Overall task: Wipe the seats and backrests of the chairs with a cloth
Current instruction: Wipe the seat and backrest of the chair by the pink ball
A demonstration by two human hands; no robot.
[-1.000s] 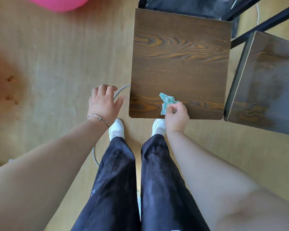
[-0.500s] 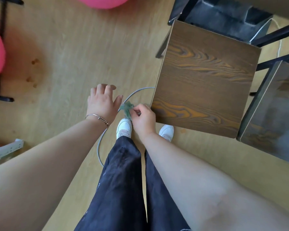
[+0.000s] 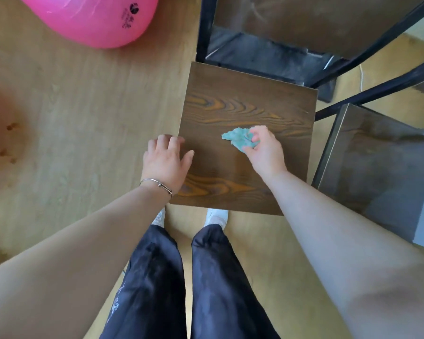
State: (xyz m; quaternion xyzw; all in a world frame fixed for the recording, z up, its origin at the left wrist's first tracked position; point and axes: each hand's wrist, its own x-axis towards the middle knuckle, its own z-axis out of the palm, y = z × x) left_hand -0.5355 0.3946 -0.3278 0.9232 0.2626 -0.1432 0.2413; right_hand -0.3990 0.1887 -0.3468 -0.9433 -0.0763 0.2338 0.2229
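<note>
A pale wood-look floor [image 3: 71, 106] lies in soft daylight. A pink ball [image 3: 91, 18] sits on it at far left. Beside it stands a black metal frame [image 3: 202, 28] carrying a dark brown board [image 3: 316, 20].

Looking straight down at the dark wood-grain seat [image 3: 242, 106] from where I'm standing. My right hand [image 3: 264, 152] is pinching a crumpled teal cloth [image 3: 239, 139] and holding it against the middle of the seat. My left hand [image 3: 165, 162], thin bracelet [image 3: 157, 184] on the wrist, sits at the seat's left edge with the thumb lying on the wood. There's a second chair seat [image 3: 377, 167] just to the right and a big pink ball [image 3: 91, 18] on the wooden floor [image 3: 83, 106] up in the left corner.
</note>
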